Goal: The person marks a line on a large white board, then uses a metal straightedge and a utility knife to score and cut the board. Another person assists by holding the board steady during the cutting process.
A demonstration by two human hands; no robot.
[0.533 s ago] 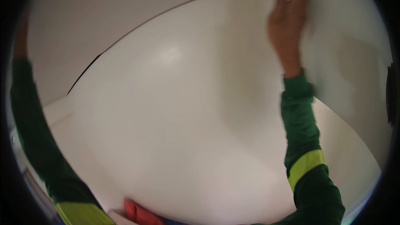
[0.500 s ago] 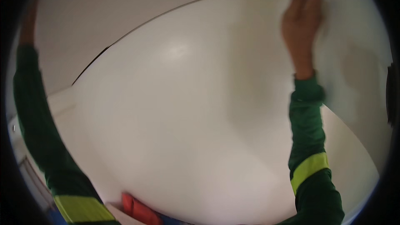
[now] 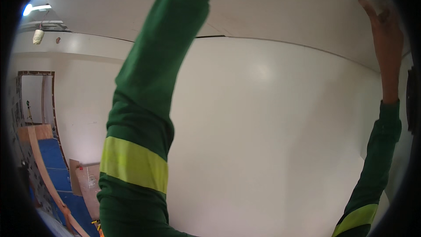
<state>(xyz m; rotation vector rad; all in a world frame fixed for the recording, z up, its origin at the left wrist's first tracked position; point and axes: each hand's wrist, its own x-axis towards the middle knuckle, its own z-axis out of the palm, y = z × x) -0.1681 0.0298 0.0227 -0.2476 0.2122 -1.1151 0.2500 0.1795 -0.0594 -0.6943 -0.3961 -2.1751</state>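
My right hand [image 3: 388,39] is raised at the upper right, near the pale ceiling panel [image 3: 285,4] and the corner of the wall. Its thumb sticks out apart from the other fingers, which are partly lost in the dark rim, and I see nothing held. My left arm, in a green sleeve [image 3: 149,61] with a yellow-green band, reaches up across the middle. Only a sliver of that wrist shows at the top edge; the left hand is cut off. Behind both arms stands a smooth white wall [image 3: 263,140], with a thin dark seam where it meets the ceiling.
At the left are a doorway [image 3: 37,101] with a rough brown frame, a long curved-looking wooden board [image 3: 46,175] and blue panels [image 3: 55,158]. A lit lamp [image 3: 28,9] and a hanging pale bundle [image 3: 38,37] are at the upper left.
The view has swung left and the doorway side has come in. My left arm now crosses the middle of the picture, and my right hand appears farther right and lower.
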